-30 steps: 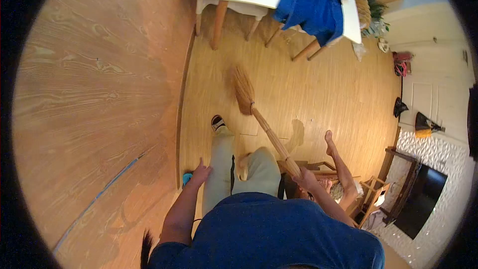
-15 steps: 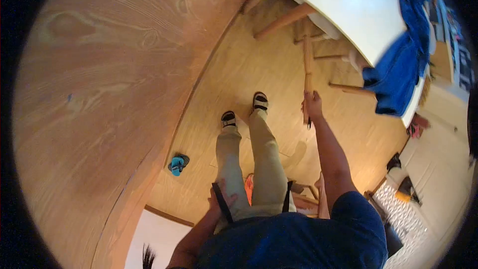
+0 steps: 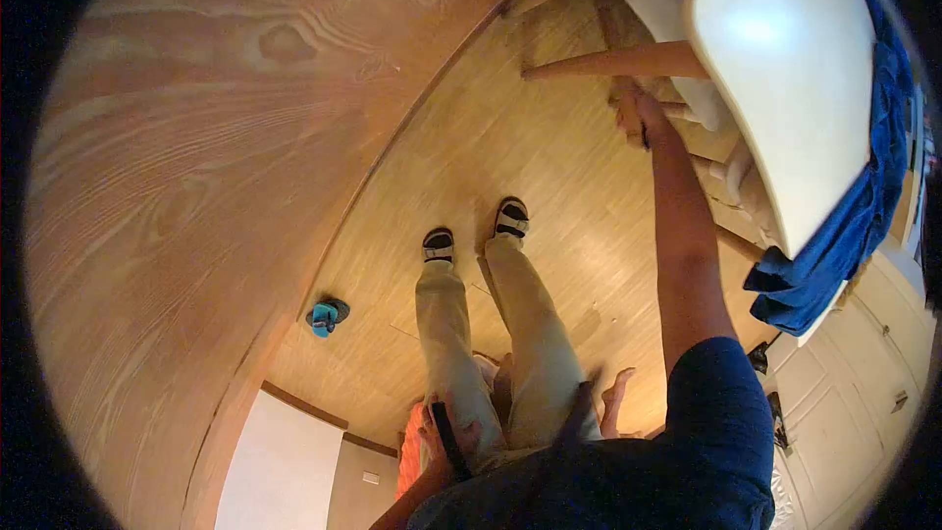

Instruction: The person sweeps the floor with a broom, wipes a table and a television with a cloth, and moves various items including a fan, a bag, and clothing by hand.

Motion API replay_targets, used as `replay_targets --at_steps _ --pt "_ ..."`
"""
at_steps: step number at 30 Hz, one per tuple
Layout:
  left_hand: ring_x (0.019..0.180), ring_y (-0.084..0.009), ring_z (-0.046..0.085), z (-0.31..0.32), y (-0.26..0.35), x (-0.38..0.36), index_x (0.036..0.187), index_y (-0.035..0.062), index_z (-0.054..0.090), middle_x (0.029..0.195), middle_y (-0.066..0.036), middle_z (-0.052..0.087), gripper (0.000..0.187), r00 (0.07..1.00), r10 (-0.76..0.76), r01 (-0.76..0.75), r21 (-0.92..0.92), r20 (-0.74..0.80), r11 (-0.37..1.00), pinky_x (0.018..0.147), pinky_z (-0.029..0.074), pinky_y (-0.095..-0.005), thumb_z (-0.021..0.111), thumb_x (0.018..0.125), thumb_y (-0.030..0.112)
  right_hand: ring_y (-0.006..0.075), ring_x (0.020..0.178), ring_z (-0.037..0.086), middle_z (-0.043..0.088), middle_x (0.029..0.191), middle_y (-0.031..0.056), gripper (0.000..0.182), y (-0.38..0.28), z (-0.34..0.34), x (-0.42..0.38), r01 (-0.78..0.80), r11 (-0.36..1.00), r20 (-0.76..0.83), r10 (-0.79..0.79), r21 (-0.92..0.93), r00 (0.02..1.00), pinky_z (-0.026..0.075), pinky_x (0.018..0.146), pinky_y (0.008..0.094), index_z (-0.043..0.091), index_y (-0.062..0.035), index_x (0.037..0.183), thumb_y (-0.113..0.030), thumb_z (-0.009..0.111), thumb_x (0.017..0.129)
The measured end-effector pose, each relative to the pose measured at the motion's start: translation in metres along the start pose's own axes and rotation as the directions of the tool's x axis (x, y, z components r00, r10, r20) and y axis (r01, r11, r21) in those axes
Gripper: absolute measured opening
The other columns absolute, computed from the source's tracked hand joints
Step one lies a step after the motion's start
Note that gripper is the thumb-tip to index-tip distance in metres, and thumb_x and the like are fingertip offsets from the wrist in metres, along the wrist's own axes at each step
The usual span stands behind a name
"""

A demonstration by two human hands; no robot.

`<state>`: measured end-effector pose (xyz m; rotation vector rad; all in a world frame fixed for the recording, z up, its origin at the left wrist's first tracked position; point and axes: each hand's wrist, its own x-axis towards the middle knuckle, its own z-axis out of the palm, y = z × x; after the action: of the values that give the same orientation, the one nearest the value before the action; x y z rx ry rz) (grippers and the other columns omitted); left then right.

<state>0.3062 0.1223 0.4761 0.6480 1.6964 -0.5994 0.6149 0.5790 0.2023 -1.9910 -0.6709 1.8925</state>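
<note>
My right hand [image 3: 640,116] reaches out beside the white table, its fingers wrapped round a long wooden stick [image 3: 610,22]. The far part of the stick passes behind a wooden leg [image 3: 608,63], and its far end cannot be made out. Low in the view, my left hand [image 3: 461,432] rests against my thigh with its fingers apart, next to a dark strap [image 3: 449,440]. Nothing shows in that hand.
The white table [image 3: 785,69] stands at the right, with blue denim cloth [image 3: 834,260] over its edge. A wood-grain surface [image 3: 216,147] fills the left. Turquoise footwear [image 3: 323,318] lies on the floor [image 3: 442,172]. Behind my legs show another person's bare foot [image 3: 615,397] and orange cloth [image 3: 410,451].
My right hand has moved forward with the stick, up to the table's legs. The view has shifted, and the table appears larger and closer. My left hand remains at my thigh.
</note>
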Motion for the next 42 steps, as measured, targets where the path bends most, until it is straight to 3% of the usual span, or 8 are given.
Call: replay_targets --at_steps 5,11,14,19,26,35,39,42 --pt "0.109 -0.0388 0.033 0.065 -0.053 0.019 0.129 0.0107 0.019 0.125 -0.021 0.027 0.080 0.912 0.274 -0.285 0.009 -0.307 0.959 0.087 0.028 -0.0524 0.056 0.066 0.043 0.0198 0.040 0.045 0.046 0.054 0.0066 0.040 0.039 -0.028 -0.123 -0.160 0.968 -0.019 0.160 -0.194 0.987 0.039 0.036 0.0323 0.047 -0.0071 0.081 -0.046 0.039 0.081" --pt "0.110 -0.0348 0.035 -0.012 0.000 -0.017 0.126 0.0080 0.025 0.119 -0.021 0.035 0.076 0.997 0.082 -0.081 0.096 -0.005 0.992 0.088 0.031 -0.0455 0.058 0.066 0.041 0.0216 0.041 0.049 0.048 0.057 0.0089 0.037 0.098 -0.055 -0.232 -0.363 0.888 -0.064 0.360 -0.282 0.931 0.042 0.037 0.0341 0.045 -0.0080 0.091 -0.043 0.039 0.081" --pt "0.106 -0.0360 0.038 0.001 -0.038 -0.012 0.122 0.0028 0.030 0.117 -0.023 0.036 0.068 0.975 0.165 -0.194 -0.209 -0.147 0.958 0.087 0.033 -0.0426 0.061 0.067 0.029 0.0200 0.043 0.050 0.049 0.058 0.0094 0.034 0.134 -0.048 -0.297 -0.461 0.865 -0.030 0.465 -0.196 0.885 0.043 0.039 0.0327 0.044 -0.0061 0.087 -0.038 0.035 0.083" --pt "0.102 -0.0330 0.042 -0.001 -0.067 0.013 0.125 0.0052 0.026 0.112 -0.019 0.040 0.072 0.939 0.288 -0.303 -0.056 -0.187 0.951 0.084 0.035 -0.0407 0.062 0.066 0.026 0.0179 0.048 0.051 0.051 0.063 0.0083 0.038 0.162 -0.021 -0.403 -0.522 0.827 0.016 0.537 -0.211 0.844 0.044 0.044 0.0313 0.044 -0.0002 0.107 -0.030 0.041 0.084" --pt "0.089 -0.0338 0.047 -0.003 -0.140 0.078 0.126 0.0025 0.024 0.098 -0.019 0.047 0.066 0.832 0.524 -0.471 0.269 -0.181 0.840 0.074 0.040 -0.0376 0.056 0.070 0.018 0.0307 0.073 0.056 0.056 0.076 0.0192 0.041 0.114 0.062 -0.541 -0.164 0.789 -0.005 0.200 -0.593 0.980 0.043 0.065 0.0379 0.049 -0.0002 0.096 -0.031 0.059 0.071" --pt "0.097 -0.0349 0.044 -0.039 -0.172 0.032 0.127 0.0005 0.021 0.104 -0.024 0.045 0.068 0.829 0.438 -0.418 0.135 -0.347 0.898 0.082 0.037 -0.0370 0.054 0.072 0.024 0.0299 0.083 0.056 0.057 0.088 0.0185 0.047 0.104 0.166 -0.357 0.195 0.680 0.056 -0.221 -0.707 0.974 0.043 0.071 0.0372 0.049 -0.0034 0.104 -0.036 0.056 0.070" --pt "0.099 -0.0352 0.044 -0.040 -0.218 0.047 0.127 0.0012 0.022 0.105 -0.025 0.046 0.067 0.832 0.436 -0.426 0.110 -0.342 0.898 0.084 0.036 -0.0367 0.054 0.072 0.025 0.0298 0.075 0.057 0.058 0.083 0.0186 0.035 0.106 0.205 -0.279 0.032 0.796 0.016 -0.028 -0.604 0.999 0.044 0.066 0.0374 0.057 -0.0016 0.082 -0.035 0.054 0.070" --pt "0.098 -0.0345 0.045 -0.057 -0.221 0.034 0.127 0.0016 0.023 0.106 -0.024 0.047 0.067 0.908 0.347 -0.329 0.115 -0.233 0.937 0.084 0.036 -0.0368 0.055 0.072 0.023 0.0299 0.073 0.058 0.059 0.082 0.0179 0.038 0.131 0.190 -0.327 0.119 0.598 0.107 -0.055 -0.793 0.993 0.045 0.066 0.0366 0.057 0.0008 0.083 -0.034 0.055 0.068"
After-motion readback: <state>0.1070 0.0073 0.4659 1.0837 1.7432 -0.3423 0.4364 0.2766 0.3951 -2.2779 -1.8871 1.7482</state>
